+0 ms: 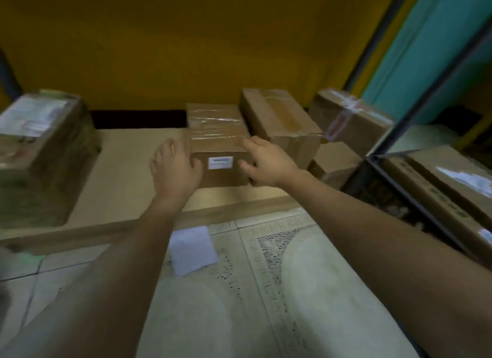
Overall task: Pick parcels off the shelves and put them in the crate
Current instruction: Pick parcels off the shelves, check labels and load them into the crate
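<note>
Two hands are on one parcel, and they are mine. My left hand (175,168) holds the left side of the labelled parcel (218,141), with the thumb hooked round onto its front face. My right hand (266,163) grips the right front corner, with the fingers (249,144) laid along the top edge and the thumb on the front. So both are grasping the same brown carton.

It stands on the low shelf (127,165), near the middle of the board, with its white label (220,162) facing me between my thumbs. Clear tape shines across its top.

At 9 o'clock from it, well apart, sits a big wrapped parcel (40,149) with paper stuck on top; it is blurred. At 1 o'clock, just beside it, lies a taped carton (279,120) set at an angle. Further off at 2 o'clock is a carton with red-and-white tape (348,118), and at 3 o'clock, lower down, a small plain carton (335,160); I cannot tell whether these last two touch.

Behind the shelf, at 12 o'clock, rises a yellow wall (186,38). At 4 o'clock a dark metal rack (399,205) carries long flat boxes (447,192). At 6 o'clock a white sheet of paper (191,251) lies on the tiled floor (253,251), between my forearms
</note>
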`<action>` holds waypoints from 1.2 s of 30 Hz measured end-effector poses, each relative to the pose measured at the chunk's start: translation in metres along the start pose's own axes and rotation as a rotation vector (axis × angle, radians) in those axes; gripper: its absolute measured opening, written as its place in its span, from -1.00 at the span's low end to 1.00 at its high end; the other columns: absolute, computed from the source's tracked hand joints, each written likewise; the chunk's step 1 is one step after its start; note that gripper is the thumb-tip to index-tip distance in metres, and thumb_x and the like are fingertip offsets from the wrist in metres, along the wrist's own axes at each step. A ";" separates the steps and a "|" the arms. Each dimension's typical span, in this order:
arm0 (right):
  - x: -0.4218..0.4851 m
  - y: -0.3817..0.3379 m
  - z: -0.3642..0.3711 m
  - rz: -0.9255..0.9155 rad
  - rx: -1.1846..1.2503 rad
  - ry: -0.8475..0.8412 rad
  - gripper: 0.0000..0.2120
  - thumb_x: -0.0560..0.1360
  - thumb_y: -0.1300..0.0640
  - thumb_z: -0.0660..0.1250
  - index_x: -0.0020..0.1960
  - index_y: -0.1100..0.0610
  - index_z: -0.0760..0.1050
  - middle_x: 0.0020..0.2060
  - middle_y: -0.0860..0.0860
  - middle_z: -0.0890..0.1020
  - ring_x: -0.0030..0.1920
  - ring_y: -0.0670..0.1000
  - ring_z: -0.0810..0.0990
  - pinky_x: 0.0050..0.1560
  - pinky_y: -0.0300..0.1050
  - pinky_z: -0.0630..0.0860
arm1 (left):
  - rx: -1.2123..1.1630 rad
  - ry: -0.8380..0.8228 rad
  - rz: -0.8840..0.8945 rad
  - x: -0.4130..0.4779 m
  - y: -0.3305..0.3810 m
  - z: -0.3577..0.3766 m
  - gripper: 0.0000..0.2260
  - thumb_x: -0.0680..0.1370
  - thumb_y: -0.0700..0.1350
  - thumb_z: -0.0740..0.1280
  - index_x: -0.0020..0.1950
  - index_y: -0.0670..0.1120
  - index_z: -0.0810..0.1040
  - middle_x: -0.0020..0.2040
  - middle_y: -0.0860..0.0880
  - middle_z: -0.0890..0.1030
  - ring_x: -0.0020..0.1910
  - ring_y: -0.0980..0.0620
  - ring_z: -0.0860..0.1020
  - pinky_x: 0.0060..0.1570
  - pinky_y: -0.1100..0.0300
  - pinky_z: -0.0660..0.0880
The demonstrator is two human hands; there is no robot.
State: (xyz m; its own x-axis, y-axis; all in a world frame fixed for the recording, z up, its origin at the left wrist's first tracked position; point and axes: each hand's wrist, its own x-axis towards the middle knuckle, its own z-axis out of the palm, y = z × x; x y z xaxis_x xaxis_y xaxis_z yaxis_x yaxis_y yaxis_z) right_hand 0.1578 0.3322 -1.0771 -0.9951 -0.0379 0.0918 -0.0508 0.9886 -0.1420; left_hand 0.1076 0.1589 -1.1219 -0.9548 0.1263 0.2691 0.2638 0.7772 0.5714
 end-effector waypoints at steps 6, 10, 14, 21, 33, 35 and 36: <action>0.008 -0.041 0.066 0.170 0.111 -0.025 -0.46 0.52 0.08 0.22 0.46 0.12 0.18 0.39 0.16 0.28 0.35 0.18 0.32 0.24 0.04 0.38 | -0.248 -0.221 -0.059 -0.005 -0.029 0.028 -0.50 0.52 -0.16 0.23 0.44 -0.07 0.22 0.47 -0.23 0.14 0.40 -0.24 0.24 0.31 -0.06 0.28; 0.003 -0.029 0.086 0.167 0.015 -0.003 -0.34 0.50 0.06 0.23 0.52 0.06 0.02 0.50 0.18 0.00 0.47 0.22 0.06 0.42 0.10 0.12 | -0.293 -0.298 -0.033 0.003 -0.035 0.038 -0.41 0.54 -0.13 0.19 0.51 0.08 0.02 0.52 -0.26 0.00 0.48 -0.24 0.08 0.33 -0.09 0.23; 0.035 -0.014 0.077 0.239 0.100 0.099 -0.38 0.55 -0.03 0.19 0.52 0.03 0.02 0.52 0.19 -0.05 0.50 0.22 -0.05 0.46 0.09 -0.02 | -0.261 -0.361 -0.061 0.007 -0.048 0.035 -0.36 0.56 -0.08 0.22 0.52 0.11 -0.08 0.54 -0.19 -0.15 0.49 -0.22 0.06 0.37 -0.03 0.18; 0.084 -0.012 0.083 0.553 0.301 0.148 -0.54 0.57 -0.17 0.06 0.37 0.06 0.29 0.50 0.18 0.05 0.48 0.23 -0.02 0.44 0.15 -0.02 | -0.262 -0.230 -0.163 0.020 -0.093 0.005 -0.42 0.59 0.00 0.18 0.52 0.10 -0.06 0.54 -0.14 -0.05 0.46 -0.18 0.18 0.38 -0.02 0.16; 0.070 -0.012 0.087 0.266 0.693 -0.046 -0.26 0.36 -0.25 0.36 0.45 -0.09 0.17 0.40 0.05 0.29 0.40 0.13 0.17 0.38 0.02 0.22 | -0.671 -0.120 -0.705 0.030 -0.081 0.021 -0.48 0.59 0.18 0.05 0.48 -0.02 0.19 0.46 -0.11 0.28 0.39 -0.16 0.30 0.26 0.03 0.27; 0.072 -0.013 0.088 0.268 0.795 -0.075 -0.31 0.37 -0.20 0.38 0.42 -0.11 0.21 0.38 0.03 0.32 0.39 0.14 0.25 0.39 0.09 0.26 | -0.813 -0.256 -0.803 0.018 -0.078 0.017 -0.50 0.53 0.28 0.06 0.34 0.04 0.39 0.31 -0.09 0.43 0.21 -0.09 0.40 0.04 0.08 0.32; 0.074 -0.015 0.088 0.298 0.834 -0.079 -0.32 0.37 -0.20 0.38 0.41 -0.12 0.22 0.37 0.03 0.32 0.37 0.13 0.28 0.36 0.10 0.29 | -0.830 -0.285 -0.790 0.014 -0.076 0.011 -0.51 0.51 0.31 0.08 0.31 0.08 0.43 0.24 -0.04 0.45 0.14 -0.04 0.41 0.00 0.08 0.30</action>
State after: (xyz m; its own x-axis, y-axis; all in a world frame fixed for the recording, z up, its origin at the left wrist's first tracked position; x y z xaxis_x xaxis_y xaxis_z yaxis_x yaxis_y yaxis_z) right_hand 0.0779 0.3016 -1.1548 -0.9784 0.1632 -0.1272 0.1959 0.5324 -0.8235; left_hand 0.0723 0.1085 -1.1695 -0.8613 0.0047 -0.5081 -0.5063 0.0761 0.8590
